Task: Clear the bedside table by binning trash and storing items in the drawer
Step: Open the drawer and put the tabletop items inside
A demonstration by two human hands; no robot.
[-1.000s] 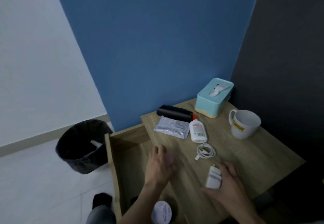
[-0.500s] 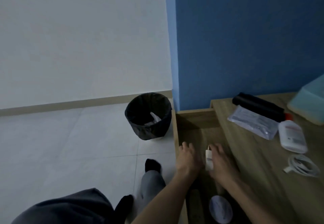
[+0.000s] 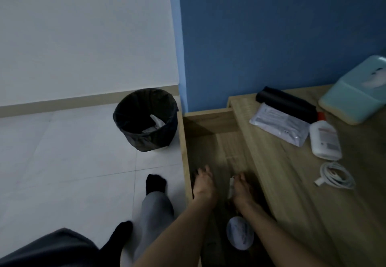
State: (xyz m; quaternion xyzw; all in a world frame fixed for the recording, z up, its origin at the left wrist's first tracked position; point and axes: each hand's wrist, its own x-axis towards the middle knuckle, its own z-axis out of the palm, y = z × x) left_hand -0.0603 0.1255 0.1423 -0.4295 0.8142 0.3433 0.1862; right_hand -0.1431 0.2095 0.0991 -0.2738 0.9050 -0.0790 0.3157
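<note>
Drawer [image 3: 208, 123] at lower centre held both hands: right hand [image 3: 243, 189] gripped a white charger [image 3: 231, 186]; left hand [image 3: 203, 185] lay loose-fingered, holding nothing.

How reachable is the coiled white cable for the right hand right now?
Probably yes: bare tabletop lies between the right hand and the cable, though that hand holds the charger down in the drawer.

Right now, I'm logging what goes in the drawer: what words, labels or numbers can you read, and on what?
Nothing reads clearly.
White bottle: red and grey label print, too blurred.
Clear pouch: rows of print, too small.
Round white lid in the drawer: dark marks, too blurred.
White charger plug in the right hand: no print shows.
</note>
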